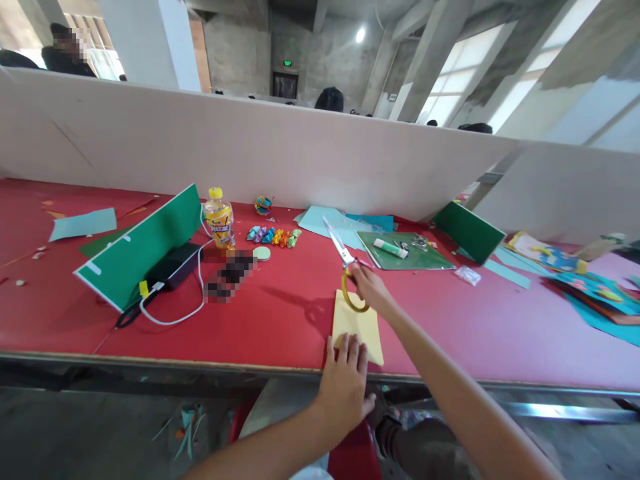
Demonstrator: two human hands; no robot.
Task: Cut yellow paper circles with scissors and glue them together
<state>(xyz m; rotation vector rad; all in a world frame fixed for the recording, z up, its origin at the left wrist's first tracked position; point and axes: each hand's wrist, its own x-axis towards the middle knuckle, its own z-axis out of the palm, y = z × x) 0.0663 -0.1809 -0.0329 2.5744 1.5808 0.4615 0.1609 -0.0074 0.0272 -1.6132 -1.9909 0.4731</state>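
Note:
My right hand (369,283) is closed around the yellow handles of a pair of scissors (343,260), whose blades point up and away over the red table (280,313). Just below the scissors lies a yellow sheet of paper (357,325) near the table's front edge. My left hand (345,383) lies flat with fingers stretched out, pressing on the near edge of that yellow sheet.
A yellow-capped bottle (219,219), a green board (145,243) with a black box and white cable, small coloured paper shapes (274,235), a green mat (407,253) with a glue stick (390,248), and paper scraps at the right. A white partition (300,153) runs behind.

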